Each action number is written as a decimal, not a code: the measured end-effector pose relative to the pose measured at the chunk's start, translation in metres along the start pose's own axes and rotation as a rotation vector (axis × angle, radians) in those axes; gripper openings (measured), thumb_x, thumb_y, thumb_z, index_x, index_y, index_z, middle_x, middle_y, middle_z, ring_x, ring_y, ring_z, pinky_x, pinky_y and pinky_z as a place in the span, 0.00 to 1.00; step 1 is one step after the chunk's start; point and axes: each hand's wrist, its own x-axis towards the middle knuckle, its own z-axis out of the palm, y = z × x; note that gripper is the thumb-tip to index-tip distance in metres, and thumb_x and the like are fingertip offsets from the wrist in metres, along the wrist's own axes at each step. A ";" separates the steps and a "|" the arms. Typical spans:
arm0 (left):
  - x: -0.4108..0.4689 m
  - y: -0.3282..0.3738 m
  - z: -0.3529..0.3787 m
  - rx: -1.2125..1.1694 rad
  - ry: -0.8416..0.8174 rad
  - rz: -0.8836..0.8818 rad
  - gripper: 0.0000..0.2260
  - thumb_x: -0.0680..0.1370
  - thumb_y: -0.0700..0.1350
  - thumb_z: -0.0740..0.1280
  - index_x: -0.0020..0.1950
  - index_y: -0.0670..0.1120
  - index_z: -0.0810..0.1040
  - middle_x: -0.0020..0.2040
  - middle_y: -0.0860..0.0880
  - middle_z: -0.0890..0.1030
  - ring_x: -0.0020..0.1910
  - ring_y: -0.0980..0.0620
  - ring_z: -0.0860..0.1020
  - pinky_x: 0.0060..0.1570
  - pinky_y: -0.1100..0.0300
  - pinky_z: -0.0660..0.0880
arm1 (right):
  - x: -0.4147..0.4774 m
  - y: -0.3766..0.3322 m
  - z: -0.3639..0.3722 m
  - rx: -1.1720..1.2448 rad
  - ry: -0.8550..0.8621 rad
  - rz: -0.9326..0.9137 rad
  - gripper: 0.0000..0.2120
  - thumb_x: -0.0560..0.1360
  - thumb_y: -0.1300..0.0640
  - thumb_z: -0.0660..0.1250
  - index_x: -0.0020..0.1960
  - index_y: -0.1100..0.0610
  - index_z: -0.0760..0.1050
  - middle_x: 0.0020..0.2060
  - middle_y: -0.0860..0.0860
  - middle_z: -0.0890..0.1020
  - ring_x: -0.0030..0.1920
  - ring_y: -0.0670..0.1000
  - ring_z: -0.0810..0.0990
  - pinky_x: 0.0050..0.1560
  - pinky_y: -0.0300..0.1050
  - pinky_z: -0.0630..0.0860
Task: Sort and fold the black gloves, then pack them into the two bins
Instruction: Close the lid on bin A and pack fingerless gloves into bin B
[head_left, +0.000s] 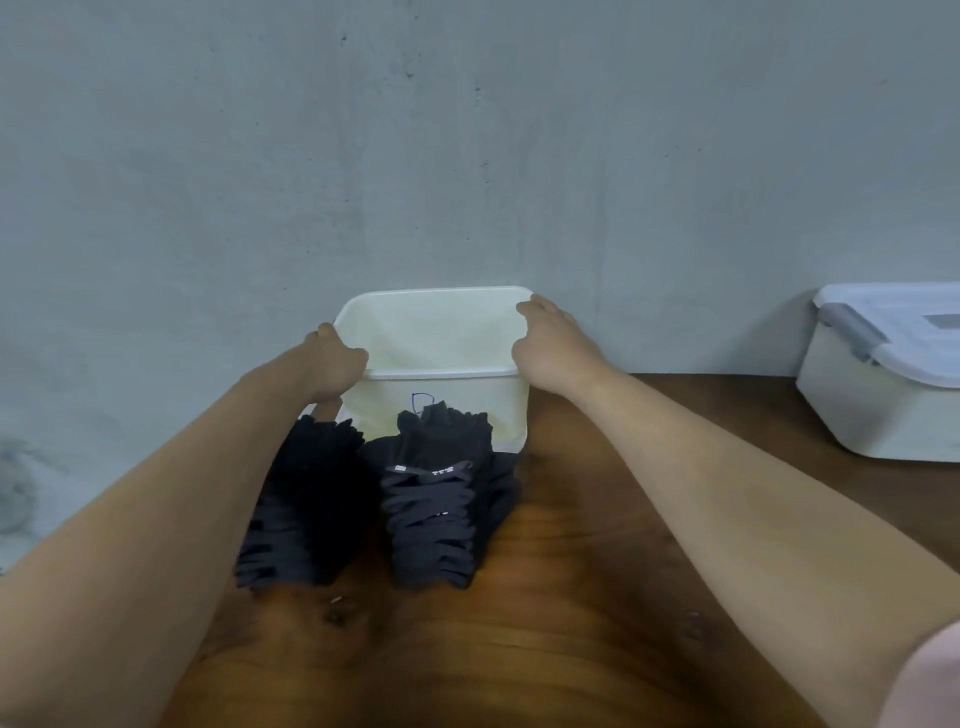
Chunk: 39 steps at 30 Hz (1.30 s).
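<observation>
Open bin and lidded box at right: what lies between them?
Head view: the right hand and forearm, gripping the open bin, then bare wooden table to the lidded box.

2 bare forearms (156, 519) — pale pink sleeve (932, 680) on the right.

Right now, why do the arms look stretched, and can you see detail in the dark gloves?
Head view: the wide lens stretches both forearms toward the corners; the left hand and right hand on the open bin look soft. Head view: the left glove stack and right glove stack are near-black, little detail; the wooden table shows a soft sheen.
</observation>
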 end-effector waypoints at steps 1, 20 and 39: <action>-0.004 0.011 0.003 0.004 -0.014 0.009 0.28 0.83 0.49 0.59 0.81 0.40 0.57 0.76 0.41 0.68 0.69 0.36 0.72 0.67 0.42 0.71 | -0.003 0.009 -0.006 0.001 0.006 0.011 0.34 0.80 0.63 0.56 0.85 0.55 0.58 0.86 0.46 0.55 0.85 0.51 0.53 0.80 0.53 0.59; -0.094 0.212 0.101 -0.005 -0.162 0.188 0.33 0.81 0.44 0.60 0.83 0.39 0.51 0.80 0.42 0.61 0.62 0.43 0.69 0.56 0.51 0.65 | -0.092 0.178 -0.147 -0.139 -0.014 0.196 0.32 0.83 0.69 0.55 0.85 0.54 0.58 0.86 0.50 0.55 0.81 0.55 0.63 0.72 0.44 0.65; -0.310 0.143 0.105 -0.041 -0.127 0.264 0.30 0.83 0.50 0.59 0.82 0.40 0.54 0.78 0.42 0.62 0.52 0.49 0.76 0.42 0.55 0.70 | -0.289 0.178 -0.149 0.098 0.088 0.193 0.37 0.78 0.71 0.56 0.82 0.44 0.66 0.85 0.43 0.58 0.76 0.47 0.66 0.56 0.30 0.69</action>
